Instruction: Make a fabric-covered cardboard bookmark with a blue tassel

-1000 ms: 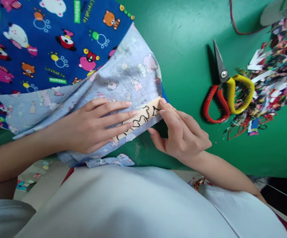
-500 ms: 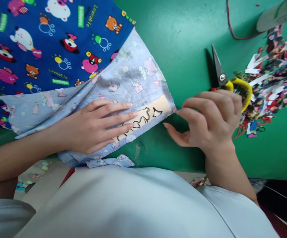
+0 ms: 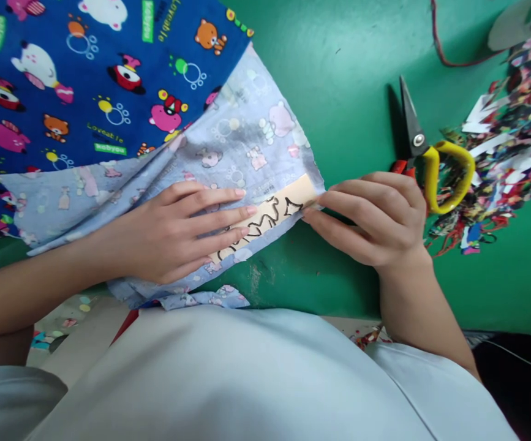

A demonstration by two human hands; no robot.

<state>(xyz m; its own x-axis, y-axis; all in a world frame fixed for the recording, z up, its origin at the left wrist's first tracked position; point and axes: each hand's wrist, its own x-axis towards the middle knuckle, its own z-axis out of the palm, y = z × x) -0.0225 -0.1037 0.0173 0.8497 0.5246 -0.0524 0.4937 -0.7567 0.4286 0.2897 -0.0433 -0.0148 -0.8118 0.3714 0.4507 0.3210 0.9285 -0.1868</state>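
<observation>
A blue cartoon-print fabric [image 3: 109, 92] lies on the green table [image 3: 338, 73], one corner folded over so its pale underside [image 3: 247, 135] faces up. On that corner lies a tan paper strip [image 3: 277, 211] with a black zigzag outline drawn on it. My left hand [image 3: 173, 229] rests flat on the fabric, fingers stretched out, fingertips pressing the strip's left part. My right hand [image 3: 375, 217] reaches in from the right, its fingers and thumb closed on the fabric corner at the strip's right end.
Scissors [image 3: 430, 165] with one red and one yellow handle lie just behind my right hand, blades pointing away. A heap of colourful paper scraps [image 3: 508, 141] fills the far right. A red cord [image 3: 449, 58] curls at the top right. My white shirt covers the near edge.
My right hand lifted off the strip and swung right toward the scissors, then came back and now pinches the fabric corner. The left hand has stayed put.
</observation>
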